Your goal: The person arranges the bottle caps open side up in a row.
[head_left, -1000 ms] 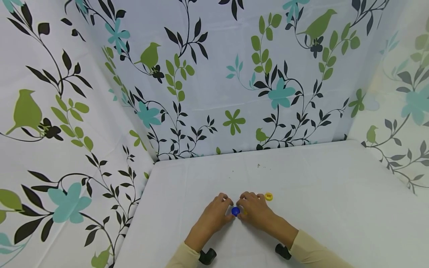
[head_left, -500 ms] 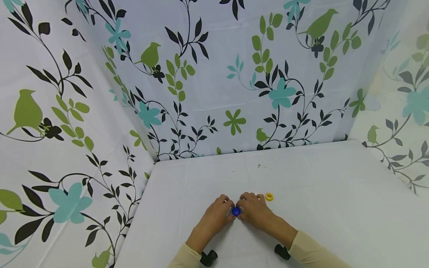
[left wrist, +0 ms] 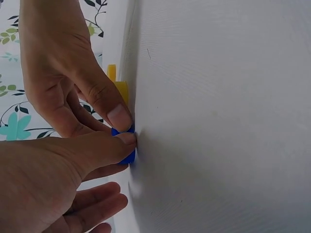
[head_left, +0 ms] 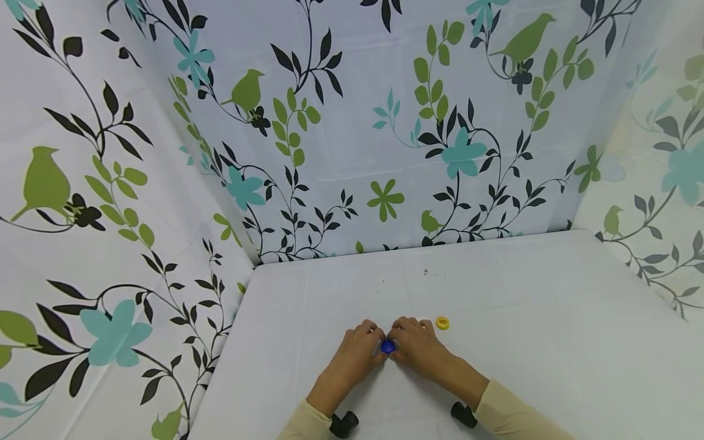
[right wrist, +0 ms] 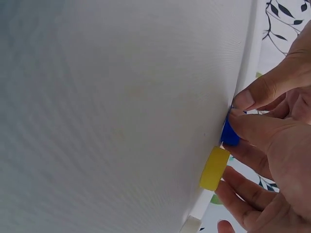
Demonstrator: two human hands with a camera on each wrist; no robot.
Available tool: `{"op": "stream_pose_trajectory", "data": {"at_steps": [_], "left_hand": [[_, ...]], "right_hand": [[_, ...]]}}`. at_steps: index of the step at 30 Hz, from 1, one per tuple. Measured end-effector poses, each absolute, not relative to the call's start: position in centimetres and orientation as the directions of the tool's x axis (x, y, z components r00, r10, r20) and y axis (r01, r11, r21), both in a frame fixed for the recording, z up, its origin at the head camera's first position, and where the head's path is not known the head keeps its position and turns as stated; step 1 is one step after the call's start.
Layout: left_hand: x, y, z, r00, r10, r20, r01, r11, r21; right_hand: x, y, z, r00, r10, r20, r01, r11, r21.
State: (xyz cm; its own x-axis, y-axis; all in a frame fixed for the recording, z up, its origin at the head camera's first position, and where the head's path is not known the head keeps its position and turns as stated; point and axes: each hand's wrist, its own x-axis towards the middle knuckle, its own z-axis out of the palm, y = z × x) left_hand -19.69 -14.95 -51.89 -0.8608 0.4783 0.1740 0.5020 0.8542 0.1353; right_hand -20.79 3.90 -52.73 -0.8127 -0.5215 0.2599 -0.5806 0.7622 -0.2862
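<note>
A small, round blue cap-like piece [head_left: 387, 346] stands on the white table between my hands. My left hand [head_left: 354, 354] pinches it between thumb and fingers from the left. From the other side my right hand [head_left: 420, 348] also pinches it, thumbs close together in the left wrist view. Much of the blue piece [left wrist: 127, 158] is covered by fingers. A short yellow cap-like piece [right wrist: 214, 168] lies beside the right hand's fingers, hidden from the head view. Farther back, another round yellow cap [head_left: 442, 322] with small printing lies just beyond the right hand.
The white-covered table [head_left: 522, 342] reaches back to a patterned curtain [head_left: 341, 134] with birds and leaves. Similar cloth hangs at both sides. Small dark specks [head_left: 426, 272] mark the tabletop behind the hands. Black devices [head_left: 464, 414] sit at both wrists.
My left hand has closed in slightly toward the blue piece. The yellow showing beside it under the right hand a second ago is now covered. The farther yellow cap stays put.
</note>
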Motion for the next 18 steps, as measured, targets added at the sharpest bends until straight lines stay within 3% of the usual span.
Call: {"op": "stream_pose_trajectory", "data": {"at_steps": [8, 18], "left_hand": [[-19.5, -15.2, -51.7, -0.886, 0.438, 0.154, 0.461, 0.869, 0.181], [-19.4, -15.3, -51.2, -0.880, 0.425, 0.213, 0.465, 0.863, 0.197]], "right_hand": [[-20.7, 3.8, -51.8, -0.805, -0.549, 0.225, -0.593, 0.765, -0.253], [-20.6, 3.9, -50.3, -0.840, -0.500, 0.210, -0.540, 0.733, -0.415]]}}
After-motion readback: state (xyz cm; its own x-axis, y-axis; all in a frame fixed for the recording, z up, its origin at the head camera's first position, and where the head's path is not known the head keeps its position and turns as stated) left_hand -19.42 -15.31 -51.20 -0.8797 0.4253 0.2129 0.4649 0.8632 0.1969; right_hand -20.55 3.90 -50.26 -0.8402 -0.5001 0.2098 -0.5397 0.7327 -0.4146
